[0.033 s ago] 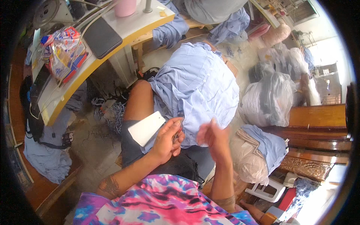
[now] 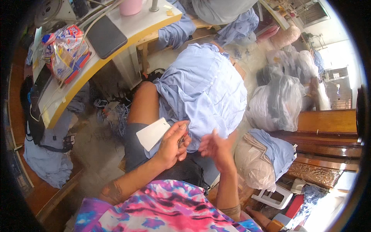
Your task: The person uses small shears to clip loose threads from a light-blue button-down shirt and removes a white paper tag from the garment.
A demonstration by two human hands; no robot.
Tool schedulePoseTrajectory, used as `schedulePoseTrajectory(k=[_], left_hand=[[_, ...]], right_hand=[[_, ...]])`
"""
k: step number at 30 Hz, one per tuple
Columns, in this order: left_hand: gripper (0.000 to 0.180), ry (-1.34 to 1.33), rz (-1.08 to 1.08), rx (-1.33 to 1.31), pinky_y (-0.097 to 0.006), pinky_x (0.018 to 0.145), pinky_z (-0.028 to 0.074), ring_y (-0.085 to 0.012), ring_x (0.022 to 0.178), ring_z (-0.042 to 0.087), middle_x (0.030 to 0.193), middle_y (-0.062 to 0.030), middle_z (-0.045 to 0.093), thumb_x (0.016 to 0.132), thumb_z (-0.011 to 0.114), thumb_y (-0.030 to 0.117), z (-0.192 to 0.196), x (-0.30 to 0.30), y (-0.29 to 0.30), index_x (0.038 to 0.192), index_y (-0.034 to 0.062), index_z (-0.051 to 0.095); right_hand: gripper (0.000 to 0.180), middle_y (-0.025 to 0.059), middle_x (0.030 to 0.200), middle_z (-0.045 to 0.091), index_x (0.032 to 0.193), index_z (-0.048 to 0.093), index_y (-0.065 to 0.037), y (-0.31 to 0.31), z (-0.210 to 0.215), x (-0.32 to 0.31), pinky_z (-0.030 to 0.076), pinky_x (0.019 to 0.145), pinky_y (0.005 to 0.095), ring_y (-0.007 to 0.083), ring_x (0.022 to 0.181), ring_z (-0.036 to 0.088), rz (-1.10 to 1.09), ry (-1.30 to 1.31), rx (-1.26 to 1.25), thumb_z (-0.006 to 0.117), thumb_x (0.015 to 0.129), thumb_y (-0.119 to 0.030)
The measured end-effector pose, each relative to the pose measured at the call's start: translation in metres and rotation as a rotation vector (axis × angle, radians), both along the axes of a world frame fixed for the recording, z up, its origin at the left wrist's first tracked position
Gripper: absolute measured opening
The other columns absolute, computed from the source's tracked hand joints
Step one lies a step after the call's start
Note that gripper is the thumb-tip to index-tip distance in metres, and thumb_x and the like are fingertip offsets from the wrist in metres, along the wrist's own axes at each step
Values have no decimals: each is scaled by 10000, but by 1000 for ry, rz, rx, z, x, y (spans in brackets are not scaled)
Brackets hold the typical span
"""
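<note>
A light blue buttoned shirt point(image 2: 205, 85) lies bunched over my lap and knees. Above its near edge, my left hand point(image 2: 174, 144) is closed in a pinch, with a small dark thing at the fingertips and a bit of red among the fingers. Its kind cannot be made out. A white tapered card point(image 2: 152, 134) with a small hole near one end rests at my thigh, right beside the left hand. My right hand point(image 2: 217, 149) is over the shirt's near right side, palm turned inward, fingers apart and slightly blurred. Nothing shows in it.
At the left, a curved table point(image 2: 135, 35) holds a black phone point(image 2: 105, 36), a plastic packet point(image 2: 65, 54) and a pink container point(image 2: 130, 7). Stuffed plastic bags point(image 2: 276, 102) stand at the right, near a white stool point(image 2: 273, 198). Blue cloth point(image 2: 48, 154) hangs low at the left.
My right hand has shifted slightly left and down, and its fingers show more clearly. The left hand keeps its pinch. The white card sits slightly further right in view.
</note>
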State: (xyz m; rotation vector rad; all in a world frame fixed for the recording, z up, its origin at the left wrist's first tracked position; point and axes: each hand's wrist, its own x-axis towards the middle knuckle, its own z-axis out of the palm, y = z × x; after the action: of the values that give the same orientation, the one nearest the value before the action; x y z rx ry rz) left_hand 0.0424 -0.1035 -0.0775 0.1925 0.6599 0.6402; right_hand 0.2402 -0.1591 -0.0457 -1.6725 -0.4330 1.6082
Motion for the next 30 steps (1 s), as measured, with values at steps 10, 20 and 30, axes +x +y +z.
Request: schedulePoseTrajectory(k=[10,20,30], left_hand=[[330,-111,63,-62,-245,353,338,-78,420,327,773,-47,537,1123,376,338,24,2,-8,1384,155,462],[307,-104,155,-202,-244,363,325,-67,440,333,784,-22,523,1117,378,366,25,-7,-10,1292,147,503],[288,-175,219,-367,-250,361,333,-63,444,355,747,-5,534,1093,451,393,13,-11,-12,983,136,524]], right_hand=[[503,105,910,681,1111,648,0,7,-31,-62,567,755,387,241,856,671,-376,768,56,544,1053,-490],[152,65,755,667,898,648,-14,13,-21,-95,507,533,302,165,632,640,-436,4,201,698,985,-128],[295,88,932,701,1218,565,50,-3,-46,-81,541,775,298,164,826,678,-301,16,318,678,966,-57]])
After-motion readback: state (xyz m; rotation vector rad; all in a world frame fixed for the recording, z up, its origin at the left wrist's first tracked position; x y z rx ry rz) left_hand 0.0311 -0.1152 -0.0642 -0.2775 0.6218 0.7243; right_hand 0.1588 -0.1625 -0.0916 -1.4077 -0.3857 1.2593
